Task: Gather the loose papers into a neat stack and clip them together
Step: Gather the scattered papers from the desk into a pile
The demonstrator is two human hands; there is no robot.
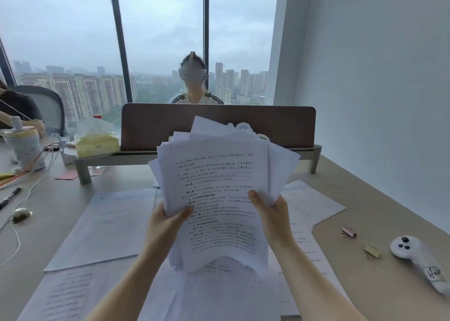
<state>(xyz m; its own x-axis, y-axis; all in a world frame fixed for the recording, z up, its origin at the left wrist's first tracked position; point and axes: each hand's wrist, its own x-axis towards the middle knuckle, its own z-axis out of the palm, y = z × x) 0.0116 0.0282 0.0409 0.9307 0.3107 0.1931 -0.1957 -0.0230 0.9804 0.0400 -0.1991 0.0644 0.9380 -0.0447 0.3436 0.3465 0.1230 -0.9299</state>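
A thick, uneven bundle of printed white papers [219,174] is held upright above the desk, its sheets fanned and misaligned at the top. My left hand [165,223] grips its lower left edge, and my right hand [270,213] grips the lower right edge, thumbs on the front sheet. More loose sheets lie flat on the desk: one at the left [109,225], one at the near left [65,296], one at the right [314,199] and some under my arms. A pink binder clip [348,231] and a gold binder clip [371,251] lie on the desk at the right.
A white hand controller [418,255] lies right of the clips. A brown divider panel [219,126] on a shelf stands behind the papers, a person seated beyond it. At the left are a tissue pack [97,143], a covered bottle [23,147], cables and a pen [9,196].
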